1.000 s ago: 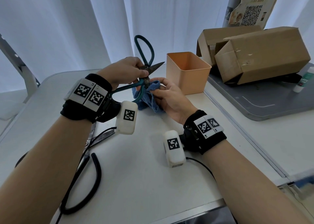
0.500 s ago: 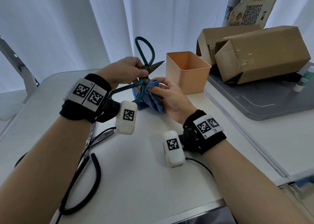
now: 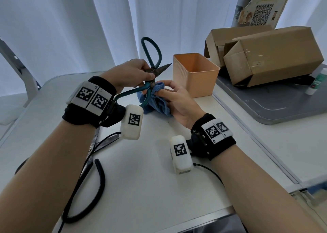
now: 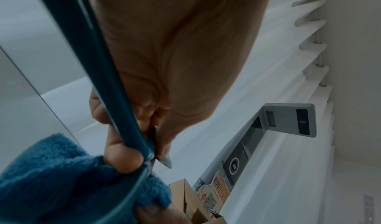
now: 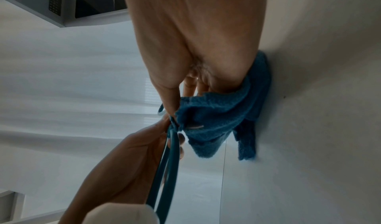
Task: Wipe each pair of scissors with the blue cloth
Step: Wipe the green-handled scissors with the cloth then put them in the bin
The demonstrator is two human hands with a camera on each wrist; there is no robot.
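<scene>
My left hand (image 3: 134, 73) pinches the teal-handled scissors (image 3: 152, 56) near their pivot, above the table, with one dark blade tip (image 3: 165, 66) pointing right. The scissors stand wide apart, one loop up, the other (image 3: 131, 93) running back toward my left wrist. My right hand (image 3: 175, 98) holds the blue cloth (image 3: 157, 100) bunched against the lower teal handle. In the left wrist view the teal handle (image 4: 115, 97) crosses my fingers and the cloth (image 4: 62, 178) sits below. In the right wrist view the cloth (image 5: 216, 116) wraps the scissors' handle (image 5: 171, 154).
A second pair of scissors with black handles (image 3: 99, 176) lies on the white table (image 3: 150, 188) under my left forearm. An orange bin (image 3: 194, 73) stands just right of my hands. Cardboard boxes (image 3: 270, 56) and a small bottle (image 3: 316, 84) rest on a grey tray (image 3: 283, 107).
My right hand with the cloth has shifted slightly along the lower handle of the teal scissors. My left hand keeps its hold in the same place.
</scene>
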